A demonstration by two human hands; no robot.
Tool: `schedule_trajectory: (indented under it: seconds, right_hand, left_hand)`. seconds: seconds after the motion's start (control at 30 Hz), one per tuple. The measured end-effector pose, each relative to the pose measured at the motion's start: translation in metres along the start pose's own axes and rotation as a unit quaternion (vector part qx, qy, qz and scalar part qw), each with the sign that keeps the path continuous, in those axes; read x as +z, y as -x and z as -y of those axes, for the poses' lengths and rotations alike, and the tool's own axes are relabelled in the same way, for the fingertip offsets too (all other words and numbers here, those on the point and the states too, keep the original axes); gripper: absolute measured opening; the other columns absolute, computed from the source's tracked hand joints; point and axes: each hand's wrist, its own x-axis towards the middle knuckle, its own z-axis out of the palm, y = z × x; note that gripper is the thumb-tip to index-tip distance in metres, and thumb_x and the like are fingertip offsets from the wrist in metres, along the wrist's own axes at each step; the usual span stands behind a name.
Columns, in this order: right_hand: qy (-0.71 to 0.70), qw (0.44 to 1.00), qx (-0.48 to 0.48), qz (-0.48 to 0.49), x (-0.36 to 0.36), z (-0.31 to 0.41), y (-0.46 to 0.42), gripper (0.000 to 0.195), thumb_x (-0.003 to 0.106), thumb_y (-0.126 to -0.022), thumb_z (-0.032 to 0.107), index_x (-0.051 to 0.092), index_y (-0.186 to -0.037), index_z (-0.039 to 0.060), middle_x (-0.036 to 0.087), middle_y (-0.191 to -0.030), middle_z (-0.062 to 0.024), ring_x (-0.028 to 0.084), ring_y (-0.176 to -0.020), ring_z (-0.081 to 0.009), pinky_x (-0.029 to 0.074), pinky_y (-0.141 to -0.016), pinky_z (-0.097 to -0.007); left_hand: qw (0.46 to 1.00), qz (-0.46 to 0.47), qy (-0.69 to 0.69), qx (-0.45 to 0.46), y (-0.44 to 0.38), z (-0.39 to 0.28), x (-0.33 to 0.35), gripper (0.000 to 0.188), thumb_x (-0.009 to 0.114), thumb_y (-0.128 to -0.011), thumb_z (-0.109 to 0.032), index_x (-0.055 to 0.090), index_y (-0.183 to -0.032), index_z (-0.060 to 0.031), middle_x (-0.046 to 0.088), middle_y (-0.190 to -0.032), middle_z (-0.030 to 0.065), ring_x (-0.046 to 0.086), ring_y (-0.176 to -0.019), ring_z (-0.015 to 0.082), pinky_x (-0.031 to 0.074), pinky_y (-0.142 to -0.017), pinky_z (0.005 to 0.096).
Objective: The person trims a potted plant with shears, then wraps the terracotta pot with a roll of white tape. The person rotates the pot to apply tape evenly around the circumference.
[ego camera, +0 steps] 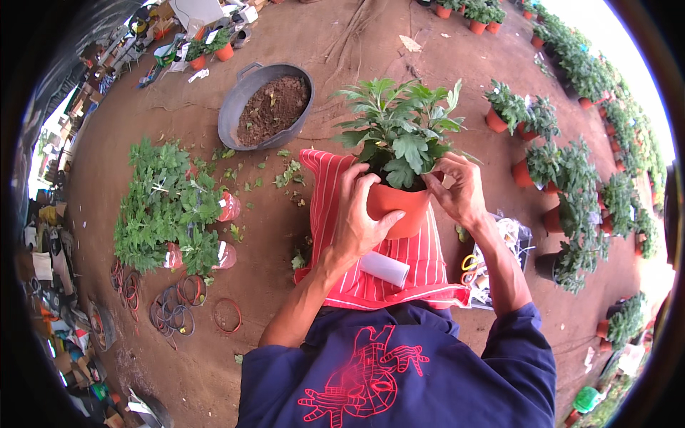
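A leafy green plant (409, 134), chrysanthemum-like in leaf, stands upright in an orange plastic pot (398, 211) above my lap. My left hand (361, 206) grips the pot's left side, thumb across its front and fingers over the rim. At the right rim, my right hand (457, 187) pinches at the lower leaves with thumb and forefinger; whether something is caught between them is hidden. A red cloth with white stripes (326, 182) covers my lap beneath the pot. On the cloth lies a white roll (384, 268), just below the pot.
Ahead to the left sits a dark tub of soil (273, 109). Bundled leafy plants (160, 208) lie at left, near wire hoops (176, 310). A crate (500, 257) with yellow-handled scissors (469, 262) is beside my right arm. Potted plants (578, 208) line the right side.
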Motion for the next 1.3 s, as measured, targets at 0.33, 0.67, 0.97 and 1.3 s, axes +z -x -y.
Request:
schedule_trajectory:
  seconds: [0.33,0.67,0.97,1.3]
  right_hand:
    - [0.089,0.977,0.177,-0.083,-0.02,-0.059,0.092,0.047,0.089,-0.09,0.013,0.074,-0.132,-0.0008,0.076,-0.12,-0.0148,0.074,-0.101,-0.0217,0.061,-0.09,-0.039]
    - [-0.283,0.918,0.278,0.026,0.067,-0.017,0.084,0.106,0.109,-0.066,0.028,0.05,-0.149,-0.0007,0.066,-0.14,-0.0167,0.067,-0.126,-0.0275,0.057,-0.11,-0.0439]
    - [-0.405,0.893,0.152,0.126,0.067,-0.085,0.045,0.113,0.107,-0.064,0.015,0.048,-0.159,0.0014,0.061,-0.153,-0.0101,0.056,-0.143,-0.0239,0.044,-0.125,-0.043]
    - [0.001,0.998,0.044,-0.042,0.027,0.009,0.062,0.06,0.086,-0.079,0.0,0.066,-0.136,-0.0002,0.067,-0.13,-0.0219,0.066,-0.12,-0.0439,0.057,-0.101,-0.0505]
  left_hand:
    - [0.999,-0.007,0.002,0.042,-0.006,0.005,-0.001,0.062,0.101,-0.069,-0.016,0.06,-0.113,-0.0006,0.062,-0.126,0.0182,0.063,-0.12,0.0407,0.054,-0.102,0.049]
    - [0.998,-0.021,-0.028,0.047,-0.014,-0.032,0.008,0.034,0.091,-0.071,0.0,0.06,-0.086,-0.0016,0.06,-0.108,0.0122,0.06,-0.109,0.0372,0.052,-0.093,0.05]
    - [0.986,-0.046,-0.137,0.082,-0.009,-0.031,0.026,0.027,0.09,-0.078,-0.009,0.066,-0.092,-0.0055,0.064,-0.097,0.0076,0.064,-0.099,0.0329,0.051,-0.088,0.0485]
    - [0.989,0.038,-0.119,0.081,0.005,-0.002,-0.003,0.049,0.099,-0.077,-0.028,0.071,-0.107,-0.0012,0.072,-0.106,0.0146,0.069,-0.096,0.0368,0.055,-0.083,0.0487]
